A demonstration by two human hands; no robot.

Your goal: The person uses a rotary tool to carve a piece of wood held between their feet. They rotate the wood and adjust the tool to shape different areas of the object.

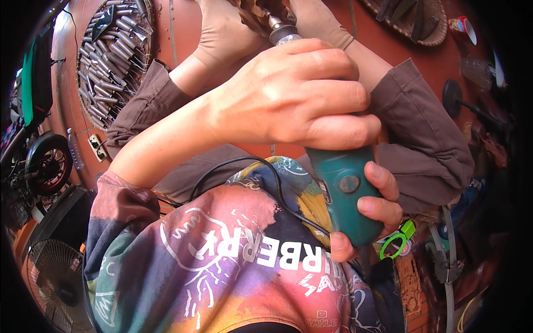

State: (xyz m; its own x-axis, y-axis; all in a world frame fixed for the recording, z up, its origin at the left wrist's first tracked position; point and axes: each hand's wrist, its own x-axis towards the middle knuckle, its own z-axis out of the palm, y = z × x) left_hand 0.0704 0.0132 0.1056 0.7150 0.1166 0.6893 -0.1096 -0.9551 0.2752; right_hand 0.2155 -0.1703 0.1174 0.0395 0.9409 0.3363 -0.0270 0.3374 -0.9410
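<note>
A green handheld power grinder (355, 197) lies lengthwise in front of my body, its metal nose pointing away from me. My left hand (302, 97) is closed around its front part, fingers wrapped over the top. My right hand (383, 194) curls round the rear end from beneath; only some fingertips show, and the palm is hidden. At the far edge, the tool's metal collet (275, 22) meets a brown, rough-shaped piece (250, 8), perhaps wood, between my feet. That piece is mostly cut off by the frame. A black cord (239, 159) loops across my lap.
Far left, a woven tray (81, 91) holds many metal rod-like tools. Another woven tray (442, 30) and a red cup (463, 30) lie far right. A fan (58, 277), a socket block (98, 147) and a bottle (75, 150) stand left; a bright green ring-shaped object (394, 247) lies right.
</note>
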